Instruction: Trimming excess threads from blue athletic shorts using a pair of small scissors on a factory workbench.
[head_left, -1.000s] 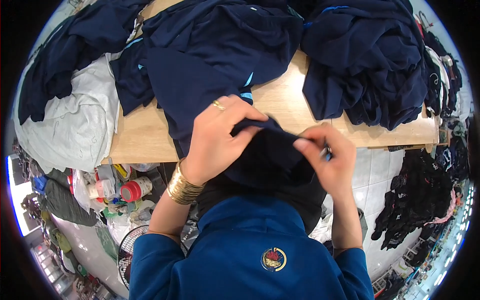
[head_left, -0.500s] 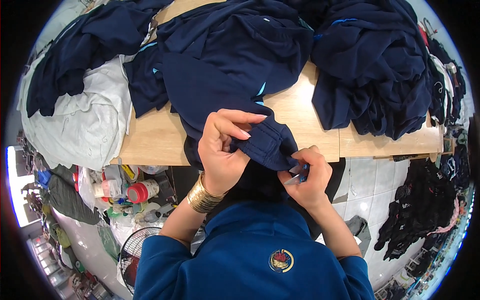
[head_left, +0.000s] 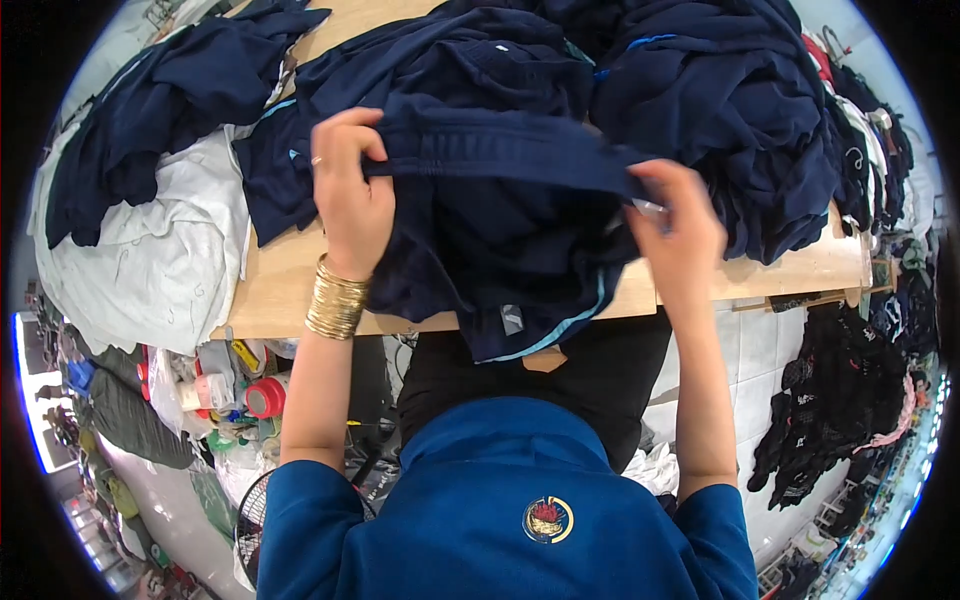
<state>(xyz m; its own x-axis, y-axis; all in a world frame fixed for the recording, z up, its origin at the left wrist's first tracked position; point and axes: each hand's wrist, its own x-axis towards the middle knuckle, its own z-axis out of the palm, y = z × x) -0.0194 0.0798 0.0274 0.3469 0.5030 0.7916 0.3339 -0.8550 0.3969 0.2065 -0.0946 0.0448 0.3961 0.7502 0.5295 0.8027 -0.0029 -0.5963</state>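
My left hand [head_left: 350, 190], with a ring and gold bangles at the wrist, grips the left end of a navy blue garment [head_left: 500, 215]. My right hand [head_left: 675, 225] pinches the garment's right end. Between them its banded edge is stretched flat over the wooden table [head_left: 285, 290]. The garment's lower part, with a light blue stripe, hangs over the table's near edge. A small pale object shows at my right fingertips; what it is cannot be told.
Heaps of navy clothes [head_left: 720, 110] cover the back and right of the table, with another pile [head_left: 150, 120] at the left. A white cloth [head_left: 150, 260] lies at the left edge. Spools and clutter [head_left: 230, 390] sit below left; dark garments [head_left: 840, 400] hang at right.
My hands have moved apart and away from my body, spreading the bunched navy garment wide over the table. It was held close together near my chest before.
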